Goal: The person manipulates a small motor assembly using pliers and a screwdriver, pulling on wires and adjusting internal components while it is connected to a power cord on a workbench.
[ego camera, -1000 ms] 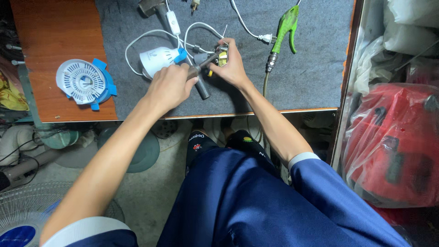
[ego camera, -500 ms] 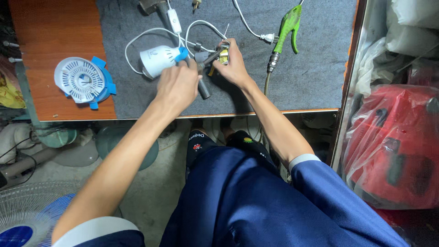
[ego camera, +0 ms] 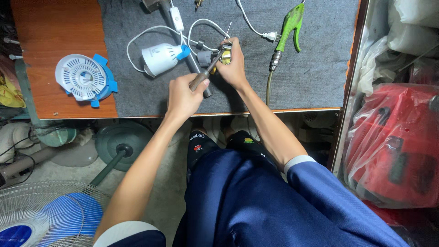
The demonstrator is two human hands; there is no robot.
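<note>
My left hand [ego camera: 184, 97] is closed around the brown handle of a screwdriver [ego camera: 204, 73], whose shaft slants up and right to a small yellowish part [ego camera: 225, 56]. My right hand [ego camera: 234, 68] grips that small part against the grey mat [ego camera: 311, 68]. A grey cylindrical piece [ego camera: 204, 58] with white wires lies just left of the part. A white fan housing with a blue clip [ego camera: 161, 57] rests beside it, its white cable [ego camera: 137, 39] looping across the mat.
A white fan grille on a blue frame [ego camera: 82, 76] lies on the wooden bench [ego camera: 55, 32] at left. A green spray gun with hose [ego camera: 289, 25] lies at right. A fan base [ego camera: 120, 146] and a caged blue fan [ego camera: 41, 215] stand on the floor; bagged red machines [ego camera: 398, 146] are at right.
My left hand has slid back along the screwdriver toward the bench's near edge, so the handle and shaft now show. My right hand stays on the small part.
</note>
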